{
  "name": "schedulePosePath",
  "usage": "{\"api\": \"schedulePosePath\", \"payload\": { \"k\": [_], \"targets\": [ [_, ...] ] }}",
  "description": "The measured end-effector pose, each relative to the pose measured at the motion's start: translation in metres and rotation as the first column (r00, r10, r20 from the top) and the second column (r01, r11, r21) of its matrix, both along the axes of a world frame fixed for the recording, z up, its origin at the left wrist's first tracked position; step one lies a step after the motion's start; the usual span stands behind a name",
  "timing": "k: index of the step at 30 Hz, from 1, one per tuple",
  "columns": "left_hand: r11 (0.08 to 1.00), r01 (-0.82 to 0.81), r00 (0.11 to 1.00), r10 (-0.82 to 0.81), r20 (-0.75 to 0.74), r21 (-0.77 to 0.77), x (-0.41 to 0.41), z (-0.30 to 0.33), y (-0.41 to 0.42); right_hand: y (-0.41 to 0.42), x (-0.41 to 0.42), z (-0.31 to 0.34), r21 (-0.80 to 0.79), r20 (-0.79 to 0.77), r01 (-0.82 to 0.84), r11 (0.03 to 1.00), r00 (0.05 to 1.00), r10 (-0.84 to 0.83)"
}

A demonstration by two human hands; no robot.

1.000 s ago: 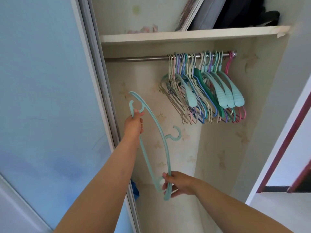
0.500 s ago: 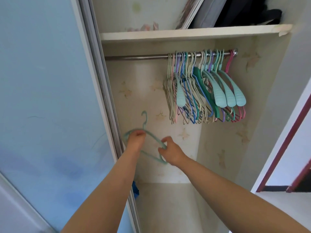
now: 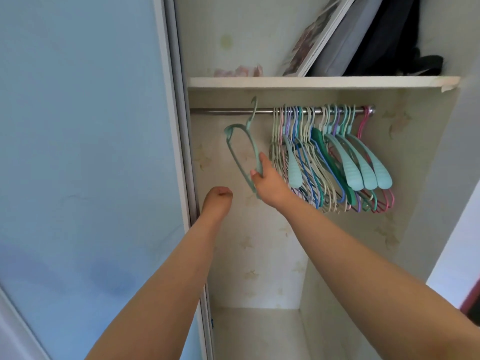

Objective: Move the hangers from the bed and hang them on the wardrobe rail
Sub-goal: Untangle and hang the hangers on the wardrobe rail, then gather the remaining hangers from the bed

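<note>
Head view: the right hand point(image 3: 267, 181) grips the lower end of a teal hanger point(image 3: 240, 154), fingers curled round one arm tip, while the left hand point(image 3: 218, 197) hangs lower and to the left, fingers curled in and holding nothing. The hanger is raised in the bare left stretch of the rail point(image 3: 220, 111), apart from the bunch of hangers point(image 3: 330, 157) crowded toward the right end. Its long axis runs steeply, nearly upright, from the gripped tip at the bottom up to the far shoulder at top left; the hook point(image 3: 253, 109) points up and crosses the rail in this view, though whether it has caught over the bar or sits in front of it I cannot tell. The risk, as I judge it, is letting go before the hook is seated: held by one end, the hanger would swing and drop to the wardrobe floor. Sliding it right carelessly could also tangle it in the bunch.
</note>
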State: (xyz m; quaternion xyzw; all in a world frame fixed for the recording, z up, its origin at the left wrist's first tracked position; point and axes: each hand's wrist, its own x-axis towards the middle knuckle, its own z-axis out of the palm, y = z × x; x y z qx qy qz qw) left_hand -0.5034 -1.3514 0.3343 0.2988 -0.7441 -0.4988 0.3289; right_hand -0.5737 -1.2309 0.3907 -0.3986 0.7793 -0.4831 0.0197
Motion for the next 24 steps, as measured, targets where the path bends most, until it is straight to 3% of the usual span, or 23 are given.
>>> {"api": "schedulePosePath", "payload": {
  "k": [4,10,15,19,24],
  "targets": [
    [0.999,0.032,0.998,-0.031,-0.046,0.011,-0.004,0.019,-0.006,-0.010,-0.018,0.025,0.061,-0.056,0.078,0.995,0.996,-0.074],
    [0.999,0.034,0.999,-0.034,0.019,0.012,-0.009,0.021,-0.015,-0.023,-0.037,0.037,0.167,-0.023,0.169,0.971,0.986,-0.167],
    [1.000,0.012,0.998,-0.012,0.065,-0.005,-0.014,0.020,-0.009,-0.018,-0.041,0.030,0.074,0.067,0.316,0.946,0.945,-0.321],
    [0.999,0.042,0.999,-0.042,-0.017,0.015,-0.018,0.008,-0.005,-0.010,-0.032,0.018,-0.004,0.249,0.356,0.935,0.906,-0.344],
    [0.982,0.157,0.979,-0.140,-0.149,0.107,-0.024,-0.006,0.015,0.020,-0.014,-0.001,-0.051,0.178,0.463,0.885,0.876,-0.448]
  ]
}}
